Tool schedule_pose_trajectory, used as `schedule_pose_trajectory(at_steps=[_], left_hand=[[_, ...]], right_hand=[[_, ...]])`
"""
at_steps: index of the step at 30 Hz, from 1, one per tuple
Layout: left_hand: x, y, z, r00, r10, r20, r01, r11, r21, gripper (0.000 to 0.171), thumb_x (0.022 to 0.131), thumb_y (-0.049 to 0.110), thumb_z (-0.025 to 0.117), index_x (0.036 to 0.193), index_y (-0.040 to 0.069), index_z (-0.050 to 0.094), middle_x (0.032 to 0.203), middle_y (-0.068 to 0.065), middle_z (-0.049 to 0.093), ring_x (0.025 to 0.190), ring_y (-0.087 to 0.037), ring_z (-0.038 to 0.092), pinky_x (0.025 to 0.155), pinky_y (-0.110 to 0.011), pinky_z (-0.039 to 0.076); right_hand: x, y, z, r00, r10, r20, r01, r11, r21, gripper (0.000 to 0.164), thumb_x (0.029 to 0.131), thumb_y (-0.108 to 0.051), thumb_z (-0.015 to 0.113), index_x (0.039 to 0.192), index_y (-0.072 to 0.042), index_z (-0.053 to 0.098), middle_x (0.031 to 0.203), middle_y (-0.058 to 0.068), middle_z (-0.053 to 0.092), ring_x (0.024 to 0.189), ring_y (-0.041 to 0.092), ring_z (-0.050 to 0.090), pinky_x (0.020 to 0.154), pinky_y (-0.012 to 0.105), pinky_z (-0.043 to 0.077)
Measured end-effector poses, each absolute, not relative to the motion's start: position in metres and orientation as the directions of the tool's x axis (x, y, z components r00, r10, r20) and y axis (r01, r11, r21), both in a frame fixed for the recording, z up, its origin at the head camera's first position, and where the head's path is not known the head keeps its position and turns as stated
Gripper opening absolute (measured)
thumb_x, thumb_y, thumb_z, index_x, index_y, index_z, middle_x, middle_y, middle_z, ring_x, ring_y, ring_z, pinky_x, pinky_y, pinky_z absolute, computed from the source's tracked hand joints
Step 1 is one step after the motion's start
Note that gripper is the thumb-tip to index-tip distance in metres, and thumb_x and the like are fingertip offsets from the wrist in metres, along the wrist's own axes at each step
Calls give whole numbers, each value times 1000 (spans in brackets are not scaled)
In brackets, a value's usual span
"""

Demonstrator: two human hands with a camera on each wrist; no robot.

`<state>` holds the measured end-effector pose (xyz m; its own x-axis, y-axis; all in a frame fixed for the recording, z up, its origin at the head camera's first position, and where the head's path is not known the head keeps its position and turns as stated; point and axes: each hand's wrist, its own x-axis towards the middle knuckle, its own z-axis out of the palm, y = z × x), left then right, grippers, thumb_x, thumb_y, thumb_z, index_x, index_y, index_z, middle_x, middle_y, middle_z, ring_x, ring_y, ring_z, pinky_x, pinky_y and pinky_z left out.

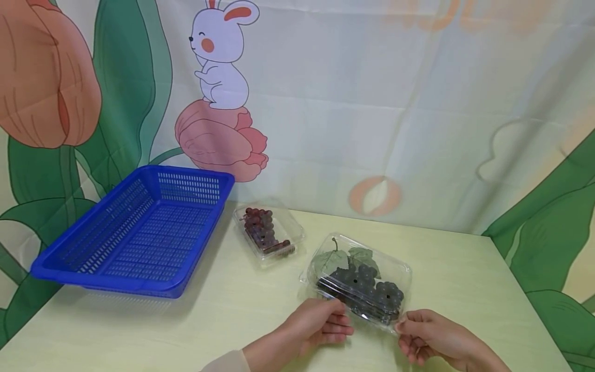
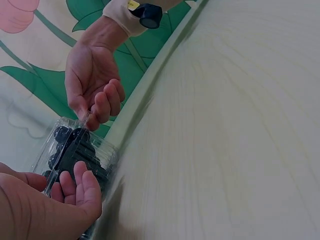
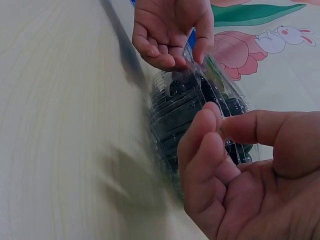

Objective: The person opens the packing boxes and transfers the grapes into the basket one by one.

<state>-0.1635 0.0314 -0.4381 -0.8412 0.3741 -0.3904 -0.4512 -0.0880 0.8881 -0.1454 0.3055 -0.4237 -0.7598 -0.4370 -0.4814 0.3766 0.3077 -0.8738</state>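
Observation:
A clear plastic clamshell box [image 1: 392,263] lies on the table at a slant, with dark grapes [image 1: 388,295] and green leaves [image 1: 331,262] inside. My left hand [image 1: 321,324] pinches its near edge on the left, thumb above and fingers below. At the near right corner, my right hand [image 1: 434,335] pinches the rim between thumb and forefinger. Both wrist views show the box's ridged side between the hands; the lid looks down over the grapes. Further back sits another clear box [image 1: 294,227] holding red grapes [image 1: 261,227], touched by neither hand.
A blue plastic basket [image 1: 186,268] with slotted walls stands at the left of the pale wooden table [image 1: 223,320]. Behind the table hangs a cloth backdrop [image 1: 325,103] printed with a rabbit and tulips.

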Motion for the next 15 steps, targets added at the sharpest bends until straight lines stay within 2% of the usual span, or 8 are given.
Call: schedule_pose_trajectory(at_steps=[3,9,15], left_hand=[[-163,28,-438,-853,352,-385,-443,-98,891,23,97,11,58,109,-6,66,86,-7,67,81,-22,75,77,-36,62],[-164,20,-438,-874,322,-363,-422,-134,897,20,97,12,57,103,-5,65,83,-6,66,79,-20,74,75,-35,62],[-168,12,-439,-883,308,-354,-411,-143,900,29,102,16,55,114,-9,63,87,-9,68,81,-21,74,77,-34,62]], right_hand=[[-145,306,-423,-756,-446,-480,377,303,-875,24,107,-24,53,98,-5,63,81,2,66,67,12,61,60,24,50],[-145,307,-422,-752,-448,-483,380,304,-873,24,107,-24,54,98,-4,63,81,3,66,67,12,61,60,24,50],[-147,308,-423,-750,-459,-476,369,307,-877,24,108,-23,52,99,-4,63,81,3,65,67,12,61,60,24,50]])
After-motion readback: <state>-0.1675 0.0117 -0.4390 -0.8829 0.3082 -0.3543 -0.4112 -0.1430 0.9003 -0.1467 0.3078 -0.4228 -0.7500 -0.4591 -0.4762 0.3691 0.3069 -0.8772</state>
